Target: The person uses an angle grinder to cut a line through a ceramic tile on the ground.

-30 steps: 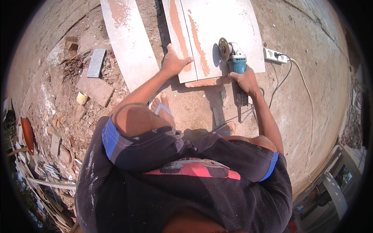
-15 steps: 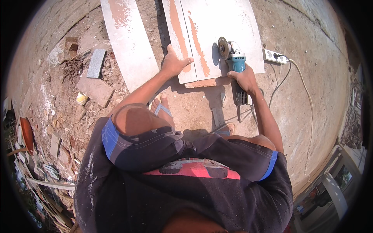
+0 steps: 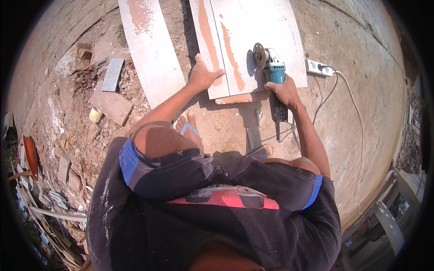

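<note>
My right hand (image 3: pixel 285 91) is wrapped around the body of a teal and black angle grinder (image 3: pixel 274 74). Its disc (image 3: pixel 259 56) stands on edge over a large white tile (image 3: pixel 266 27), and a dark round shadow falls just left of it. My left hand (image 3: pixel 204 76) grips the tile's left edge, thumb laid across the top, other fingers partly hidden by the edge. A thin dark line runs lengthwise down the tile, between two reddish-brown bare strips. A brick-coloured block (image 3: pixel 233 99) shows under the near edge.
Left of the tile lies another long white piece (image 3: pixel 151 54). A grey block (image 3: pixel 112 74) sits among rubble, with a flat stone (image 3: pixel 110 103) nearby. To the right, a white power strip (image 3: pixel 319 67) has a plug and cables. My sandalled feet (image 3: pixel 189 124) are below the tile.
</note>
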The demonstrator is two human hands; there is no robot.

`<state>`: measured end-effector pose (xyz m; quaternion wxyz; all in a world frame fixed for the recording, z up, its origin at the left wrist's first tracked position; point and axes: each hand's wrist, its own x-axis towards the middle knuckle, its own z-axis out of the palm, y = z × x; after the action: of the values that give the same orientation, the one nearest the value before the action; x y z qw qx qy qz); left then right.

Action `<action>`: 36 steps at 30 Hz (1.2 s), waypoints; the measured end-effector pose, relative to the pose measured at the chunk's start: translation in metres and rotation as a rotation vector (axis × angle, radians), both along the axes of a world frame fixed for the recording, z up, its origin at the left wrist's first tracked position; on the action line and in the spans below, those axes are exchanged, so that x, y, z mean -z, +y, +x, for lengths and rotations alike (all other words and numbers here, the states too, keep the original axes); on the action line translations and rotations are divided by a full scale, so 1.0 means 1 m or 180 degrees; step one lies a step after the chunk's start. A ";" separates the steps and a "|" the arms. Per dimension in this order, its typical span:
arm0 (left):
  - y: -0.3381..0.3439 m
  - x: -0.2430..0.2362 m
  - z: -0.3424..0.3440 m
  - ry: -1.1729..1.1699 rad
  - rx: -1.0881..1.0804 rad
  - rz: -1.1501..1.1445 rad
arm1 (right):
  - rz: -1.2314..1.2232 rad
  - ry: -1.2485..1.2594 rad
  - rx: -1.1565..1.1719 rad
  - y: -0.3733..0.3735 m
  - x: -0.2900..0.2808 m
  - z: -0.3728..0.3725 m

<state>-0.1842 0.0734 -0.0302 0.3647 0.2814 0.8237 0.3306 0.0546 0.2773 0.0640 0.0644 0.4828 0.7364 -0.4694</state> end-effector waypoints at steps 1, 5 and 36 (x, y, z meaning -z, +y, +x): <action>0.000 0.000 0.000 0.0020 0.0001 -0.0042 | 0.0022 0.0007 -0.0010 0.001 0.001 0.000; -0.001 -0.001 0.000 0.0009 -0.0020 -0.0021 | 0.0037 0.0023 -0.0019 0.003 0.003 -0.002; 0.000 -0.017 0.001 -0.0089 0.0001 0.0039 | 0.0055 -0.0071 -0.0069 0.016 0.001 -0.024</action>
<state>-0.1834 0.0735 -0.0128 0.3745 0.2792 0.8164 0.3395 0.0308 0.2932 0.0632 0.0735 0.4805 0.7449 -0.4570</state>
